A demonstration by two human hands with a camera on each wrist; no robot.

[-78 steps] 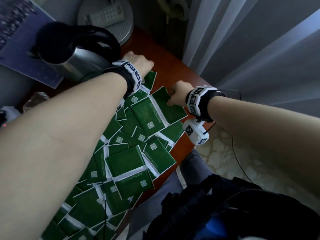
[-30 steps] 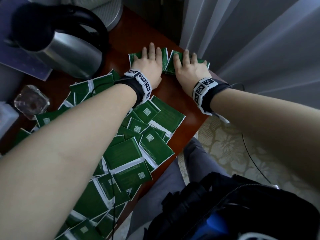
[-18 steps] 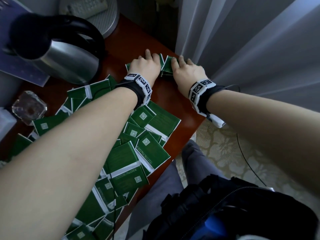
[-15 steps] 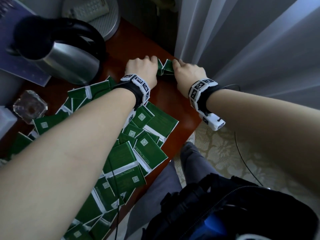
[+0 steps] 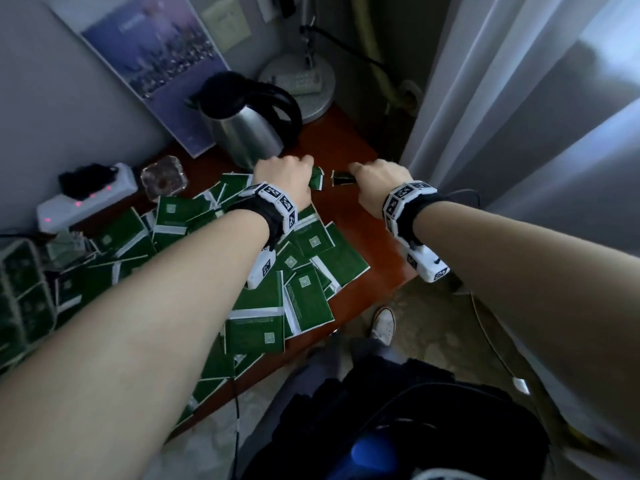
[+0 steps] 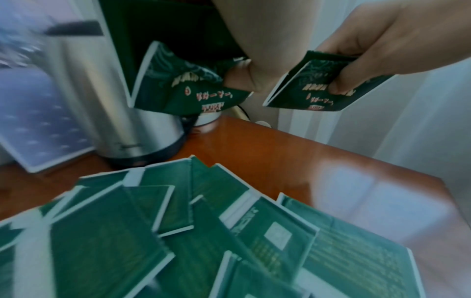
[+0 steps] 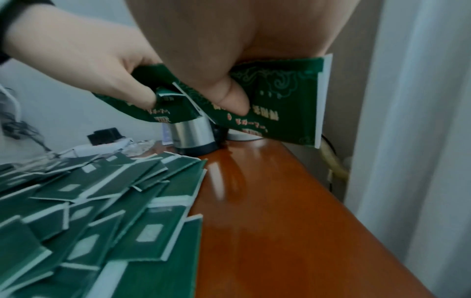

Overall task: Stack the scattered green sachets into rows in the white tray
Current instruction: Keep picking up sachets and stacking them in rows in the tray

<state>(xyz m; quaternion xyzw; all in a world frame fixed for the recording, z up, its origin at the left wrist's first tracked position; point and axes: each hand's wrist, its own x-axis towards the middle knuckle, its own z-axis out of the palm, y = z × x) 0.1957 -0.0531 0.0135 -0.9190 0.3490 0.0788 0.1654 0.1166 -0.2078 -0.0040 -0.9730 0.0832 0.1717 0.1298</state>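
**Two small bundles lifted, most of the pile still loose**

A red-brown desk (image 5: 349, 150) stands in a room corner beside pale curtains, with a steel kettle (image 5: 247, 133) at its far side and a white power strip (image 5: 86, 199) to the left. Loose green sachets (image 5: 277, 296) cover the near and left part of the desk, overlapping at all angles.

Above the bare far corner, the left hand (image 5: 282, 174) is curled round a few sachets, bent and crumpled in its grip (image 6: 183, 84). The right hand (image 5: 379, 178) pinches a flatter small bundle (image 6: 323, 88) between thumb and fingers. The two bundles hang near each other, apart, clear of the wood.

At the far left edge of the head view, a pale-rimmed container (image 5: 12, 306) holds sachets that seem to stand in ordered groups; this is probably the white tray, though it is cut off and dim, so I cannot tell how full it is.

By my judgement the task is at an early or middle stage: some rows appear laid, two handfuls are gathered, and the large scatter remains to be collected, squared and placed.
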